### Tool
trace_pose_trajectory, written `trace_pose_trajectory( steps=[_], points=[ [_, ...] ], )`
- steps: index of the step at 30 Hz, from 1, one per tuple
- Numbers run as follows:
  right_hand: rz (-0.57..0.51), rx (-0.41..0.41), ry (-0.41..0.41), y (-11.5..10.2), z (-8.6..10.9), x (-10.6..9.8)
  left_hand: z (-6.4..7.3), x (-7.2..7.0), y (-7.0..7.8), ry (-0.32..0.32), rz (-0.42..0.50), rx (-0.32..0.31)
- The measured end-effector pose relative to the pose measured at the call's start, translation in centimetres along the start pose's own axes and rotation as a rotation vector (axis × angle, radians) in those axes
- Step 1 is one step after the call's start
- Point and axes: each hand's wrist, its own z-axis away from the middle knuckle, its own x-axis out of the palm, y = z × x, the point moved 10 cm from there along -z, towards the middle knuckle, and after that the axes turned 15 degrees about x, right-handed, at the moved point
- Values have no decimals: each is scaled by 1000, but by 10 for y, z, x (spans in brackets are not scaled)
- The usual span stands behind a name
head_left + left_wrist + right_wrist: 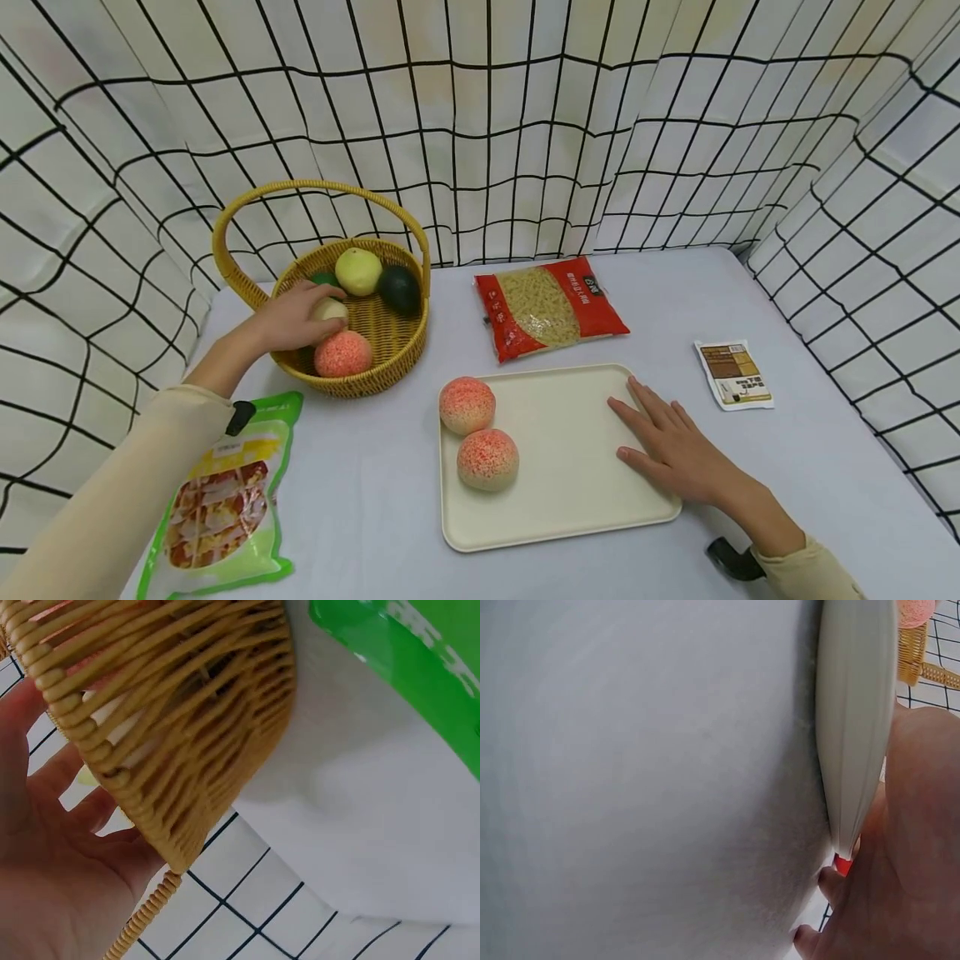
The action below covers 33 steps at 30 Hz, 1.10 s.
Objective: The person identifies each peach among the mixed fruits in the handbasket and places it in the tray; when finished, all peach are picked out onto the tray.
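My left hand reaches over the near-left rim of a yellow wicker basket. Its fingers and thumb curve around a pale round fruit, partly covered by the hand. Right below it in the basket sits a pink speckled peach. The left wrist view shows the left hand behind the woven basket wall, which hides most of its grasp. With fingers spread straight, my right hand rests at the right edge of a cream tray. Two peaches, one behind and one in front, lie on the tray's left side.
Also in the basket are a yellow-green fruit, a dark avocado and a green item. A red pasta bag lies behind the tray, a small packet at right, a green food bag at left. Black wire grid surrounds the table.
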Motion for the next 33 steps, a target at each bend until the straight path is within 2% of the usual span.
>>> trace_pose_trajectory(
  steps=[7,17,26,33],
  points=[
    [-2,-1,-3,-1,0,0,-3,10,-1,-18,48,17],
    [-15,6,-12,-1,1,0,-6,14,-5,9,120,-1],
    [-14,7,-16,-3,1,-1,-7,17,-9,86,226,-19],
    [-6,8,-10,-2,1,0,-5,7,-7,162,277,-55]
  ],
)
